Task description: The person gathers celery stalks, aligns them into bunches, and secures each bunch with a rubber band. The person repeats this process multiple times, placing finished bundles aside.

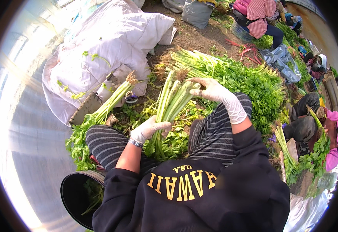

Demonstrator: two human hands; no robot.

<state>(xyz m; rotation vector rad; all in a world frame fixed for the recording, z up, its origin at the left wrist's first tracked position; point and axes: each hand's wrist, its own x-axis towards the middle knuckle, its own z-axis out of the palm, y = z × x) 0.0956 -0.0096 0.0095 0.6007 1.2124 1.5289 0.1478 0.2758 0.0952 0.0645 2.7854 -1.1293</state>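
Note:
A bunch of celery is held over my lap, its roots pointing up and away from me and its leaves down. My left hand, in a pale thin glove with a metal watch at the wrist, grips the stalks low down. Near the root end, my right hand, gloved too, has its thumb and fingers around the stalk bases. Beyond it lies a large heap of celery, roots to the left. Another celery bundle rests beside my left knee.
A pale quilted cover spreads at the upper left. A black bucket lies tilted by my left hip. Red ties and a grey plastic sheet are at the upper right. Several co-workers sit along the right side with more celery. Loose leaves litter the soil.

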